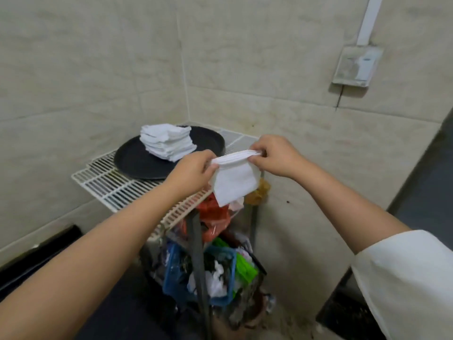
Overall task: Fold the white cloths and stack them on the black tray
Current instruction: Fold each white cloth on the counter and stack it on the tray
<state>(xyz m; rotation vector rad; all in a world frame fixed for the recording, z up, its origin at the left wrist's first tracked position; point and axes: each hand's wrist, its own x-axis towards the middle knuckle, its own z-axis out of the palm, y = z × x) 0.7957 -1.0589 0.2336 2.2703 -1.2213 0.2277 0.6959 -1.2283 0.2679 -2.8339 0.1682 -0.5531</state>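
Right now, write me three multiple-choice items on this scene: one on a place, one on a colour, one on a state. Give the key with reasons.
1. Where does the stack of folded cloths sit?
A. in the blue basket
B. on the black tray
C. on the floor

2. What colour is the wire rack under the tray?
A. white
B. red
C. black

3. How is the white cloth in the air held?
A. by the left hand alone
B. draped loose over the rack
C. pinched at its top edge by both hands

Key: 1 B, the stack rests on the tray's far left part. 2 A, its bars show white around the tray. 3 C, the left hand and right hand each pinch one end of the top edge, and the rest hangs down.
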